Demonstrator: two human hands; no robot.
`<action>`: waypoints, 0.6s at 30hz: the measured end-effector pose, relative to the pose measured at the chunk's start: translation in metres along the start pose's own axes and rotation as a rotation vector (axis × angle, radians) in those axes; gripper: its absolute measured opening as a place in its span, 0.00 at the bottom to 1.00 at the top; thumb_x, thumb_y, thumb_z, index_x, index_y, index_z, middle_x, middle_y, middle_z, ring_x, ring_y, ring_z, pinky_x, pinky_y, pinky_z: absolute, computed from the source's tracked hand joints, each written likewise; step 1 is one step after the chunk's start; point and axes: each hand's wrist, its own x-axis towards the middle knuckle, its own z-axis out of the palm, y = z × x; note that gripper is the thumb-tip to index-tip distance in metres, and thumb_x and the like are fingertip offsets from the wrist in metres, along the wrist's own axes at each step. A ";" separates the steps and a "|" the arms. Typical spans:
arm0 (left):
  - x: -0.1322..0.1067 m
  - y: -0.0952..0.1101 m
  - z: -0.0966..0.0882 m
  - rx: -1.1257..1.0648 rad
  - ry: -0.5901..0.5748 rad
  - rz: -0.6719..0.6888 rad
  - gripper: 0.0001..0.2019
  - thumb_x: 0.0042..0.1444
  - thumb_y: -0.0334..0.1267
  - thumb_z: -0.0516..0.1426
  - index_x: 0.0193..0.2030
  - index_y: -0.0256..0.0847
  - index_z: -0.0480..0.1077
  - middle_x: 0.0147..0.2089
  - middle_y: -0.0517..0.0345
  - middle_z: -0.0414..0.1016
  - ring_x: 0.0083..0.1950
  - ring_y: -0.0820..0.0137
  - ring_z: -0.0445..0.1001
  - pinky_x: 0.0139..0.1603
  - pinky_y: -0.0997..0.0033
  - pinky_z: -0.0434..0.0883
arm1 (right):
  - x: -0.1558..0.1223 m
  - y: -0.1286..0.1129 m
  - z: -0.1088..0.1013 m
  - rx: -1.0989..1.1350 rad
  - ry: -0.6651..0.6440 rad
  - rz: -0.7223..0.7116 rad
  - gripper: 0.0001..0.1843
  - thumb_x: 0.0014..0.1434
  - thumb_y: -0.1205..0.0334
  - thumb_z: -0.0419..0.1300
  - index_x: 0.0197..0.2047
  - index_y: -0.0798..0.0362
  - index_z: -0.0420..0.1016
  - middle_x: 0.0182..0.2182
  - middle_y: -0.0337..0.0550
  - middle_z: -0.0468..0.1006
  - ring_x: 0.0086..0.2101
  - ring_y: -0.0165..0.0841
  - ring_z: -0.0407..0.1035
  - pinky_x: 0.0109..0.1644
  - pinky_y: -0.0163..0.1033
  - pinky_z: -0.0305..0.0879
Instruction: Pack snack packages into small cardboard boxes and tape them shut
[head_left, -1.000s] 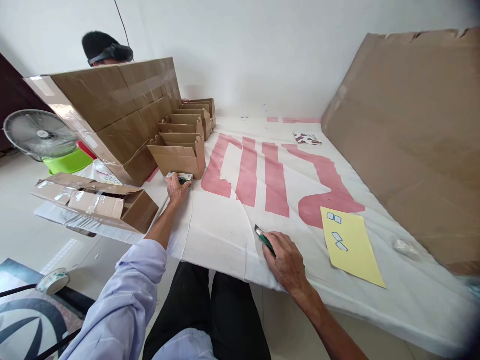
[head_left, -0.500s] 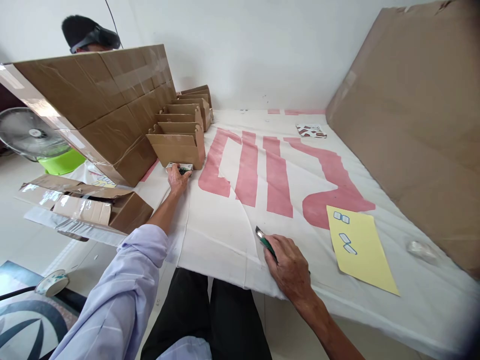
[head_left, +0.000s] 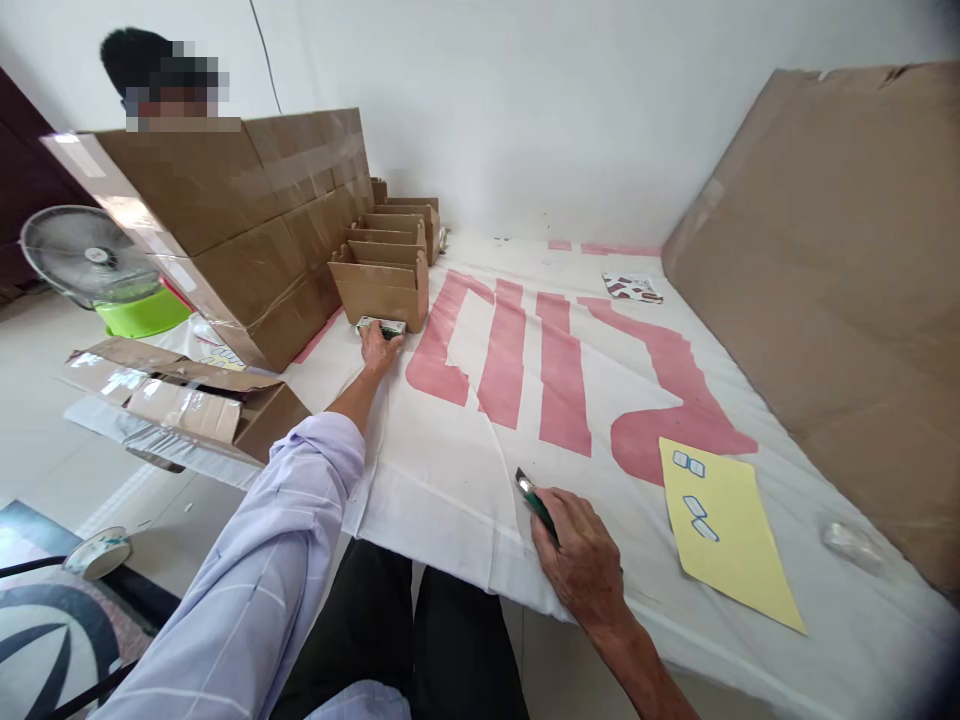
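My right hand (head_left: 581, 555) is closed around a green box cutter (head_left: 538, 506), its blade bare and pointing forward over the white cloth near the table's front edge. My left hand (head_left: 379, 348) reaches far out, with its fingers closed on a small white-and-green box (head_left: 384, 326). That box lies against the front of a small open-topped cardboard box (head_left: 381, 292), the nearest in a row. The fingertips on the small box are partly hidden. A yellow sheet (head_left: 733, 545) with blue-outlined shapes lies right of my right hand.
Joined cardboard boxes (head_left: 225, 200) form a wall at left; a person's head (head_left: 142, 70) shows behind it. A large cardboard panel (head_left: 840, 280) stands at right. A long cardboard box (head_left: 180, 395) and a fan (head_left: 90, 255) are at left. A patterned card (head_left: 634, 288) lies farther back.
The view has shifted, so the table's things sit a little farther right and mostly lower. Both hands keep their holds. More of the person's head shows behind the cardboard wall.
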 end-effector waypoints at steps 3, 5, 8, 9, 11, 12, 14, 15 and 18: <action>-0.015 0.010 -0.013 -0.017 -0.058 0.032 0.25 0.50 0.28 0.71 0.55 0.37 0.73 0.61 0.34 0.76 0.69 0.42 0.74 0.72 0.43 0.70 | 0.001 0.003 0.001 0.006 0.008 -0.024 0.17 0.74 0.63 0.56 0.63 0.48 0.76 0.50 0.51 0.85 0.49 0.47 0.79 0.51 0.51 0.75; -0.035 0.014 -0.024 -0.026 -0.110 0.072 0.24 0.49 0.26 0.69 0.55 0.35 0.75 0.58 0.35 0.79 0.66 0.44 0.77 0.70 0.45 0.73 | 0.002 0.007 0.003 -0.002 0.012 -0.034 0.18 0.74 0.62 0.55 0.63 0.48 0.76 0.51 0.52 0.85 0.49 0.48 0.79 0.52 0.52 0.75; -0.083 0.017 -0.044 -0.051 -0.189 0.170 0.25 0.50 0.26 0.69 0.56 0.37 0.78 0.59 0.38 0.81 0.62 0.49 0.80 0.67 0.48 0.76 | 0.004 0.014 0.005 -0.019 0.011 -0.055 0.19 0.73 0.62 0.54 0.63 0.48 0.76 0.50 0.53 0.85 0.47 0.49 0.79 0.51 0.52 0.75; -0.103 0.017 -0.054 -0.062 -0.213 0.211 0.25 0.49 0.26 0.70 0.56 0.38 0.79 0.59 0.40 0.82 0.62 0.50 0.80 0.68 0.49 0.77 | 0.005 0.018 0.006 -0.019 0.003 -0.058 0.19 0.73 0.62 0.54 0.62 0.48 0.76 0.50 0.53 0.85 0.47 0.49 0.79 0.50 0.52 0.75; -0.146 0.016 -0.082 -0.088 -0.258 0.295 0.25 0.50 0.28 0.71 0.56 0.42 0.80 0.58 0.44 0.83 0.62 0.51 0.80 0.70 0.49 0.76 | 0.005 0.026 0.004 -0.018 -0.023 -0.040 0.19 0.72 0.60 0.54 0.62 0.48 0.78 0.49 0.53 0.85 0.46 0.50 0.79 0.48 0.52 0.76; -0.165 0.014 -0.101 -0.101 -0.267 0.331 0.23 0.52 0.30 0.71 0.56 0.45 0.81 0.59 0.45 0.82 0.62 0.52 0.80 0.69 0.48 0.77 | 0.004 0.032 0.002 -0.023 -0.035 -0.016 0.20 0.72 0.59 0.54 0.61 0.48 0.78 0.49 0.54 0.85 0.46 0.50 0.79 0.47 0.53 0.76; -0.194 0.007 -0.148 -0.099 -0.227 0.466 0.19 0.58 0.34 0.69 0.57 0.46 0.81 0.62 0.44 0.80 0.65 0.51 0.78 0.70 0.45 0.76 | 0.003 0.044 -0.003 -0.047 -0.050 0.048 0.20 0.71 0.56 0.53 0.59 0.47 0.80 0.47 0.55 0.85 0.45 0.52 0.79 0.43 0.53 0.75; -0.201 0.001 -0.175 -0.060 -0.147 0.524 0.17 0.61 0.35 0.68 0.56 0.47 0.81 0.62 0.43 0.79 0.65 0.51 0.77 0.72 0.44 0.74 | 0.003 0.050 -0.005 -0.062 -0.052 0.079 0.20 0.70 0.55 0.54 0.57 0.47 0.81 0.46 0.55 0.84 0.44 0.52 0.78 0.42 0.53 0.75; -0.193 -0.019 -0.257 0.059 0.172 0.490 0.12 0.64 0.36 0.65 0.54 0.45 0.79 0.59 0.43 0.76 0.65 0.50 0.75 0.73 0.43 0.72 | 0.002 0.066 -0.012 -0.111 -0.062 0.143 0.21 0.67 0.54 0.54 0.55 0.48 0.83 0.45 0.57 0.84 0.43 0.54 0.77 0.41 0.54 0.74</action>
